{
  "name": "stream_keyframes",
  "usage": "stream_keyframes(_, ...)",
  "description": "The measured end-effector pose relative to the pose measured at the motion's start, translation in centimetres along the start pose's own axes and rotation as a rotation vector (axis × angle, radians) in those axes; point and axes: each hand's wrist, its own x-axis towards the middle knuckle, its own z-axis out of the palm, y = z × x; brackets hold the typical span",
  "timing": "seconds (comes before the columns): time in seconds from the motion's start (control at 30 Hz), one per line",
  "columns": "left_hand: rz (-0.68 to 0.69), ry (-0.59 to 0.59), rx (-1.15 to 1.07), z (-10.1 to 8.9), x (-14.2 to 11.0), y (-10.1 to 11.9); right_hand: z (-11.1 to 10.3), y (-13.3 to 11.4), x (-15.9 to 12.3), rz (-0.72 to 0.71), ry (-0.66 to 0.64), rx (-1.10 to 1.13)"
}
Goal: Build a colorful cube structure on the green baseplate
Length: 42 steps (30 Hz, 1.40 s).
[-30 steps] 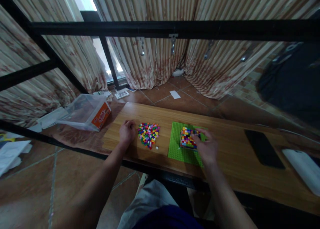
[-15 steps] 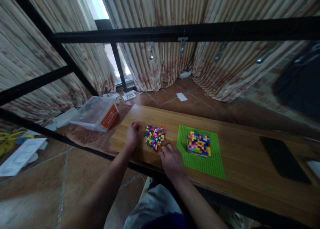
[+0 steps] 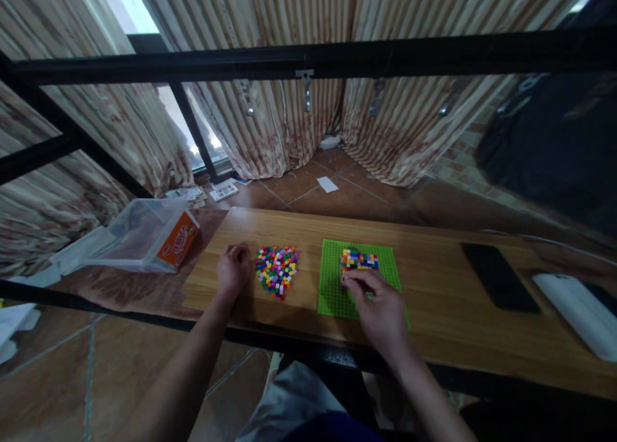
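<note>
My right hand [image 3: 385,307] is over the front left part of a multicoloured block of building bricks [image 3: 359,260], its thumb and finger pinched on a small building brick that the fingertips mostly hide. The block stands on a green studded baseplate [image 3: 330,294], and my hand covers its front right part. To the left, a loose pile of small coloured bricks [image 3: 277,270] lies on the wooden table. My left hand [image 3: 234,270] rests beside the pile's left edge, fingers curled closed. Whatever those fingers may hold is hidden.
The narrow wooden table [image 3: 443,320] also bears a black flat slab [image 3: 499,278] and a white device [image 3: 578,310] to the right. At its left end stands a clear plastic box [image 3: 139,230] with an orange label. A black metal bar [image 3: 270,66] crosses above the table.
My right hand has moved right, from the front of the loose brick pile to the block on the baseplate. My left hand stays beside the pile. The view has shifted right.
</note>
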Motion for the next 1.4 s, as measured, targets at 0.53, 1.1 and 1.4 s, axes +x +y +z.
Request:
stream_keyframes(0.53, 0.018, 0.003, -0.002, -0.3, 0.1, 0.0, -2.1, 4.7, 7.1, -0.160, -0.017, -0.411)
stream_keyframes(1.1, 0.004, -0.005, 0.011, -0.1, 0.0, 0.2, -2.1, 5.1, 7.9, -0.088, -0.126, -0.296)
stream_keyframes(1.4, -0.015, -0.009, 0.008, -0.1, 0.1, 0.3, -3.0, 4.6, 9.3, -0.154, -0.283, -0.365)
